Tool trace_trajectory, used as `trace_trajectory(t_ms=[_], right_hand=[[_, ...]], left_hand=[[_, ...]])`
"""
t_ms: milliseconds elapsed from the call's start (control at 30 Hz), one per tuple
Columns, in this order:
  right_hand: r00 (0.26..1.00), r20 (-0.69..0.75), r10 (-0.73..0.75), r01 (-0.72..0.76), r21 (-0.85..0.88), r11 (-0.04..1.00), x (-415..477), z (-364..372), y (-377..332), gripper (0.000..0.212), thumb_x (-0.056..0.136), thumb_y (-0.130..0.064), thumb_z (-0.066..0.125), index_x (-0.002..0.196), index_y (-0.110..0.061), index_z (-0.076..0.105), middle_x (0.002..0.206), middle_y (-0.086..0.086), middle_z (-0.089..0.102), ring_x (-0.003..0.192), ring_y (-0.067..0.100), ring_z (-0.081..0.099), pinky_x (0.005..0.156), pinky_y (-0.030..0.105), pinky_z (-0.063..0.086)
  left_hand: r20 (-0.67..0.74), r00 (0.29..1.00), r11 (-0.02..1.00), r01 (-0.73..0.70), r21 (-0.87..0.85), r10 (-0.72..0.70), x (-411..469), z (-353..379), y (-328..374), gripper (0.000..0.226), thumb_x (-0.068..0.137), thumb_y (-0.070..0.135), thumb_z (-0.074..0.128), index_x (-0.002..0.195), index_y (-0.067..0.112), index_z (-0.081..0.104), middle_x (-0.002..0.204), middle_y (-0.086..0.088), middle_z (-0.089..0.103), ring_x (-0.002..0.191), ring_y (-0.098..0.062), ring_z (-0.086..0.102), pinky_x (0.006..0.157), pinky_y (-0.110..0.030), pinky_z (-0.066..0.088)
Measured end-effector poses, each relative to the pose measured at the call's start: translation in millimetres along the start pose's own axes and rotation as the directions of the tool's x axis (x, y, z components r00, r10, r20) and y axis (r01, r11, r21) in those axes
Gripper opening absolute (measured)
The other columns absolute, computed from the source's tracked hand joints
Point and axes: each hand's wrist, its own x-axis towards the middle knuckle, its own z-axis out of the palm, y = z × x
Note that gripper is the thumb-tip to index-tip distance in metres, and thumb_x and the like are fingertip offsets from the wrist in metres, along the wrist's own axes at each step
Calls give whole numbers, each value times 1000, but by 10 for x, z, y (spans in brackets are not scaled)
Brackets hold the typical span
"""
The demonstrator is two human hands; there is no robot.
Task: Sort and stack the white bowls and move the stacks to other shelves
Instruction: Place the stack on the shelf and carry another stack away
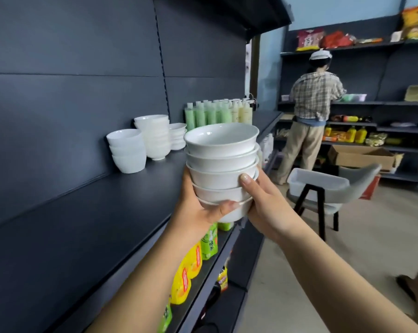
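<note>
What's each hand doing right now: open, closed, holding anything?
Left hand: closed on the lower left side of the stack of white bowls, thumb across the front.
Right hand: closed on the same stack's right side, thumb up the front.

Nothing legible anywhere. Printed characters on the green pouches [209, 243] and yellow pouches [186, 277] of the lower shelf, blurred past reading. Faint marks on the pale bottles [241, 114], likewise unreadable. Lettering on the far pink bag [307, 39] and orange bag [417, 20], too small to make out.
</note>
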Motion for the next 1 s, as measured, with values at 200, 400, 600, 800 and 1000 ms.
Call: trace_trajectory(t_ms=[200,400,600,800,1000], right_hand=[[983,179,33,-53,109,993,836,-59,489,90,64,-49,76,136,-11,37,135,12,52,126,26,48,104,37,41],[917,382,113,-172,124,977,1667,-15,972,86,63,-52,76,134,-16,41,130,0,57,123,15,51,98,25,45],[761,626,173,-288,87,954,2230,28,1434,74,70,-38,68,136,-23,38,133,-6,55,124,8,49,100,22,43],[646,738,192,-327,40,944,2454,179,1673,57,78,-29,61,131,-32,38,129,-15,53,118,-4,50,94,13,43],[537,817,212,-294,-55,954,2640,233,1762,71,75,-40,64,137,-35,28,133,-23,47,121,-9,44,98,10,39]], left_hand=[[-220,976,984,43,176,-3,413,-409,-307,91,48,31,77,127,27,33,128,6,52,112,0,55,84,-13,45],[-475,879,922,163,352,26,682,-810,-620,103,50,31,80,137,18,28,132,3,52,119,-5,51,97,-23,45],[-679,733,864,318,390,37,776,-1015,-853,104,49,30,82,138,17,29,131,3,53,120,-8,52,97,-25,46],[-775,628,805,425,415,68,718,-1161,-960,109,46,38,84,138,20,28,131,5,53,120,-7,51,97,-24,46],[-798,600,758,495,424,55,700,-1259,-972,113,48,37,83,140,18,22,133,7,49,121,-2,48,91,-13,42]])
